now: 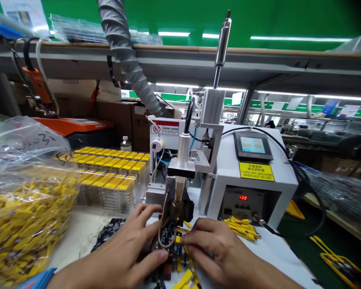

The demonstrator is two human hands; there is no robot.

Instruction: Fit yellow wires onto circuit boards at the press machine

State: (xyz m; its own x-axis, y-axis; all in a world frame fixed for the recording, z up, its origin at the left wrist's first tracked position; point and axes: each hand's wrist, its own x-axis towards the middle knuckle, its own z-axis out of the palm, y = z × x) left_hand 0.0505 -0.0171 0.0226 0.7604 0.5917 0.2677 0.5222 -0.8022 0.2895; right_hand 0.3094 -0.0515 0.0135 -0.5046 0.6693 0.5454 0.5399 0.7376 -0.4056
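Key rel: yellow plug (178,239) sits at the R fingertips, on their L side, over the R edge of the board (168,231). Approx. below the press head (178,192) & a bit nearer the person; exact gap to the tip n/c. Plug's long axis: looks roughly L-R, but R end is covered by fingers, so low conf.

R hand (218,247) is the nearer one, in contact. Comes in from lower R, back of hand up, fingers curled, index + thumb pointing L. Looks like a pinch on the plug.

L hand (134,237) is on the other side of the board, with the wire loop (159,230) between it & the plug. Back of hand up, reaching fwd-R; thumb & index spread, thumb tip pointing at the board's near-L side. Index tip partly hidden near the press head, so can't tell if it's gripping anything.

Other stuff: loose leads (242,228) on the counter (278,251) past the R hand, by the controller (224,168); bag (27,228) of yellow parts far L; trays (104,196) behind the L hand.
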